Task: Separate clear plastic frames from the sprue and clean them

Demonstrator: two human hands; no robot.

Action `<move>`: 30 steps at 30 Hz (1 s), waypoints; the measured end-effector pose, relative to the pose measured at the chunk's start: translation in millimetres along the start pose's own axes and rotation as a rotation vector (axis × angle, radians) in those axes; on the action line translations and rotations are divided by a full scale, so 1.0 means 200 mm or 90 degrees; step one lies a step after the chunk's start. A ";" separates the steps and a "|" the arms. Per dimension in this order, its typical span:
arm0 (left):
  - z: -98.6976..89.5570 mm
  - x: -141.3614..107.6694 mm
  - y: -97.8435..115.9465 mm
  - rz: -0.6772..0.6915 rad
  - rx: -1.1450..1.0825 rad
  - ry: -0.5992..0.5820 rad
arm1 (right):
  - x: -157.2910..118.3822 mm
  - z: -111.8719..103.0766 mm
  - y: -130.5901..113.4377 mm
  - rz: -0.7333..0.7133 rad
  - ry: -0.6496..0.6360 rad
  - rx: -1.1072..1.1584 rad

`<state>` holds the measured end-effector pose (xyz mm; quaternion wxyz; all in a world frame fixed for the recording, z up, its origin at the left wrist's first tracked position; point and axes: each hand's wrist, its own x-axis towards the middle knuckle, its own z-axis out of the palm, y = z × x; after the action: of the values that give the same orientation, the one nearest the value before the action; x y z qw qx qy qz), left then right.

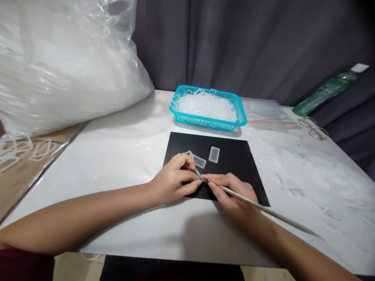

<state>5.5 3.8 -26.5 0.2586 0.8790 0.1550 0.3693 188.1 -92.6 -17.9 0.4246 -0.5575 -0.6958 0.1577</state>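
Note:
Between the fingertips and thumb of my left hand (181, 177) is a small translucent plastic frame (198, 173), held on a slant above the black mat (238, 164). My right hand (234, 191) grips a slim, pale-handled tool (263, 208). Its tapered handle end points back over my right forearm. The working end meets the edge of the plastic piece; my fingers partly hide it, so its kind is unclear. Two flat rectangular plastic pieces lie beyond my hands on the mat: one upright piece (214, 155) and one slanted piece (198, 160), which overlaps something partly hidden by my left hand.
A blue basket (211, 122) heaped with white plastic frames (205, 104) stands behind the mat. At left bulges a large plastic bag (67, 70), with loose frames (43, 150) on cardboard. Clear bags (260, 107), a green bottle (325, 93) and glasses (315, 128) sit at right. White shavings (331, 183) litter the table.

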 end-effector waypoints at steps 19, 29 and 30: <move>-0.03 0.05 -0.01 -0.456 -0.681 0.160 | 0.14 -0.59 0.46 0.188 0.147 -0.613; -0.07 0.08 0.00 -0.738 -1.087 0.047 | 0.11 -0.62 0.49 0.236 0.119 -0.588; -0.07 0.08 0.00 -0.733 -1.100 0.027 | 0.12 -0.58 0.46 0.203 0.099 -0.566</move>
<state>5.5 16.1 -8.6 0.9352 0.1800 0.2383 0.1904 336.1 -69.8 -4.1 0.1666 -0.7949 -0.5677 -0.1345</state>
